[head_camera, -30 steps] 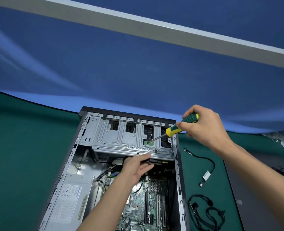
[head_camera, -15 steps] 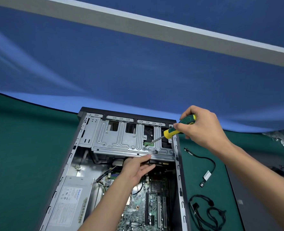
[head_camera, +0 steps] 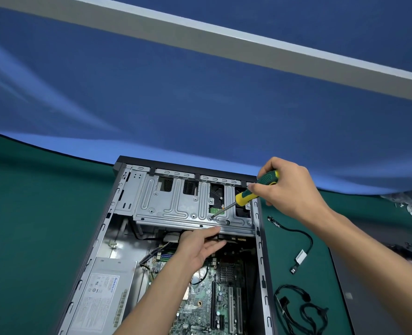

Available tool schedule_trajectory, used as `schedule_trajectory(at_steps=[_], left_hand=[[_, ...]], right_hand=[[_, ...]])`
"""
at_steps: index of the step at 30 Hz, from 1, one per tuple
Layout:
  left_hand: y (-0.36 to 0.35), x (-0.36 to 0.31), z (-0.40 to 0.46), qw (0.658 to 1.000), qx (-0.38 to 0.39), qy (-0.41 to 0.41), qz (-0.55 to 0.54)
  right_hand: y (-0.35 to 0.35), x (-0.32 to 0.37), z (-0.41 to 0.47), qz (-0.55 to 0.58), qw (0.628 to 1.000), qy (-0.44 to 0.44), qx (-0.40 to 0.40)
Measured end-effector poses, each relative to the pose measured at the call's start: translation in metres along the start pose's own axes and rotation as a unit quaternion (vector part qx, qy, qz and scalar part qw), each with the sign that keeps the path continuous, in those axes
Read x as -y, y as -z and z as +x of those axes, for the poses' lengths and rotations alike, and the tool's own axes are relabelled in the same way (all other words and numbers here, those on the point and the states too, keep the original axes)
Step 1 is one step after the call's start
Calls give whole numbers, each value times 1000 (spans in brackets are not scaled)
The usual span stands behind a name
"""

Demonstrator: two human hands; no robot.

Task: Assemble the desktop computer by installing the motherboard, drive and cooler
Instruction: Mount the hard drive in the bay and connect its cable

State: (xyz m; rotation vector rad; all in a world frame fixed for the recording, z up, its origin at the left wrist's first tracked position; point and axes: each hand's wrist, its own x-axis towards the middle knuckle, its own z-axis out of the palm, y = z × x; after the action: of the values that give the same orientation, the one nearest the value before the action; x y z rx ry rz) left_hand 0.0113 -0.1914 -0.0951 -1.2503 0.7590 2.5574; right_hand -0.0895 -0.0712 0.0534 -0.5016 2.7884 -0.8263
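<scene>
Right grip (head_camera: 289, 189) was wrapped round the screwdriver (head_camera: 257, 189), its tip on a screw (head_camera: 209, 217) in the drive cage (head_camera: 176, 204). Left grip (head_camera: 200, 245) lay flat, fingers straight, under the cage's 6 o'clock edge. Drive (head_camera: 216, 211) sat inside; motherboard (head_camera: 209, 301) at 6 o'clock. I judged this drive fastening; next, steady turning. Cables (head_camera: 299, 308) lay on the counter (head_camera: 31, 213) at 3 o'clock.

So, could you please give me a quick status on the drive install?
Right hand grips screwdriver, tip on drive cage screw. Left hand open under cage edge. Nothing in the way.
</scene>
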Motion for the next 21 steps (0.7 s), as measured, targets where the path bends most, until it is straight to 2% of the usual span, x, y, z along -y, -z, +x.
schedule_trajectory(at_steps=[6,11,15,16,19,21], left_hand=[[3,1,4,1000,5,-7,1],[2,1,7,1000,10,-22,-1],[0,-1,4,1000,2,-19,6],[-1,-1,3,1000,1,-20,8],[0,-1,2,1000,-5,-18,24],[2,0,4,999,-8,-21,29]], right_hand=[[1,12,0,-43,998,25,24],[12,45,1,-90,980,78,160],[1,71,-2,-276,951,105,88],[-1,76,-3,-294,946,100,90],[-3,85,-3,-261,946,102,164],[-7,88,-4,-302,937,114,135]])
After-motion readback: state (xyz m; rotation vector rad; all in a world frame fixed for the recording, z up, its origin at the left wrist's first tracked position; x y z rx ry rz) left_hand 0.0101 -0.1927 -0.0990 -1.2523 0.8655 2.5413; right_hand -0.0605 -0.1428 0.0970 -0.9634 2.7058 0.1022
